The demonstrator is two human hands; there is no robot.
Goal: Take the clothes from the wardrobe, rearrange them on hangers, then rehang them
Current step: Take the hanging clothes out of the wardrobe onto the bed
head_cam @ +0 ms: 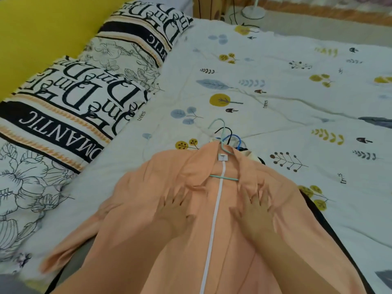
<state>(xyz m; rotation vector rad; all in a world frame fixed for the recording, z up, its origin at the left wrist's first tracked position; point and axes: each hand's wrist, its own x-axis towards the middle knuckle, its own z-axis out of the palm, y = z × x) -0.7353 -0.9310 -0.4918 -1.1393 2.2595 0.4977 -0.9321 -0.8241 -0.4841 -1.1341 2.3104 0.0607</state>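
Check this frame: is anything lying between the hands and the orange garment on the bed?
Nothing visible. The left hand and right hand both rest flat on the orange garment, either side of its white strip. The green hanger is already inside the collar.

The orange garment (pixel 214 230) runs off the bottom edge at six o'clock, so its hem is unseen, and it hides most of the pale green hanger (pixel 222 143) inside it, leaving only the hook and a short piece of bar showing. Beneath it at three o'clock lie dark clothes (pixel 318 213), mostly covered, their kind impossible to tell. Other hanger hooks (pixel 231 137) at twelve o'clock are tangled; their count is unclear. The neck label (pixel 222 157) is too small to read. Both forearms are cut off at the bottom edge. The patterned pillows (pixel 63 115) run off the left edge at nine o'clock
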